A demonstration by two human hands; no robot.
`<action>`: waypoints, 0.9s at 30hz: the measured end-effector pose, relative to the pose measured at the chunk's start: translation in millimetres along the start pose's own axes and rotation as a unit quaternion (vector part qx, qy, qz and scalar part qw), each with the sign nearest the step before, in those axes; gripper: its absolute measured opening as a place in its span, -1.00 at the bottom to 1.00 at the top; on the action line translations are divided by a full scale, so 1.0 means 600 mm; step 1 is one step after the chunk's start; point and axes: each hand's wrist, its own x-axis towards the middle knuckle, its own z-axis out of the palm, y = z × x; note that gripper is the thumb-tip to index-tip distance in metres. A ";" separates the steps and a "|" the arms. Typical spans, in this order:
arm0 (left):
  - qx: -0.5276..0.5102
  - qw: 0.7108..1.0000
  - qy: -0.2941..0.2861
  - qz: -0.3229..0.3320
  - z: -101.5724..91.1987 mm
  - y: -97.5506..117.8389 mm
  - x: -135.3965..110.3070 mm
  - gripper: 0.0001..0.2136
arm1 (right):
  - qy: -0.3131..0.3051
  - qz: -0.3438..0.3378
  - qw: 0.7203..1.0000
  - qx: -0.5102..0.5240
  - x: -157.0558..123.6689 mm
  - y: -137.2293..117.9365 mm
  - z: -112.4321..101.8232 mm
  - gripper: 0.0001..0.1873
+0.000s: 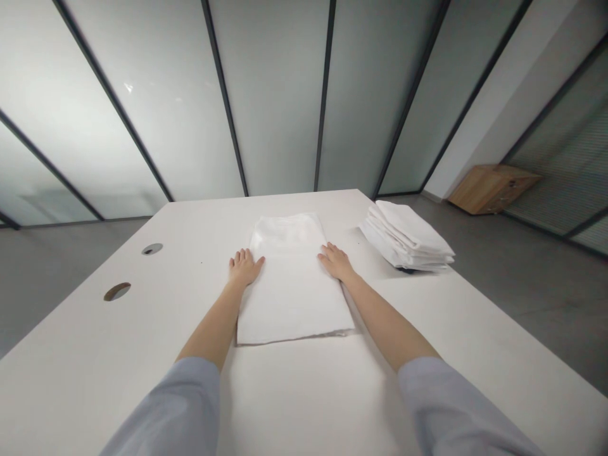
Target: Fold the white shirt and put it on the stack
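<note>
A folded white cloth (292, 291) lies flat on the white table (161, 342), lengthwise in front of me. My left hand (244, 267) rests at its left edge, fingers spread, the thumb reaching over the cloth. On the opposite edge my right hand (335, 261) lies with its fingers stretched onto the fabric. Neither hand grips anything. The cloth's near edge shows more than one layer, slightly uneven at the right corner. To the right of my right hand sits a stack of folded white cloths (406, 237).
Two round holes, a far one (152, 249) and a near one (117, 291), pierce the tabletop on the left. Frosted glass panels (280, 95) stand behind the table. A wooden cabinet (489, 189) is on the grey floor at the far right.
</note>
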 end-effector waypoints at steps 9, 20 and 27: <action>-0.061 0.996 0.058 0.014 -0.012 -0.007 -0.002 -0.54 | 0.067 0.111 0.991 0.022 -0.001 0.004 -0.011 -0.54; -0.326 0.945 -0.014 0.014 -0.018 -0.007 0.006 -0.66 | 0.046 0.123 0.964 0.230 0.012 0.008 0.005 -0.65; -0.576 0.816 -0.037 -0.021 -0.013 -0.019 0.002 -0.35 | 0.028 0.127 0.871 0.473 0.017 0.015 0.008 -0.47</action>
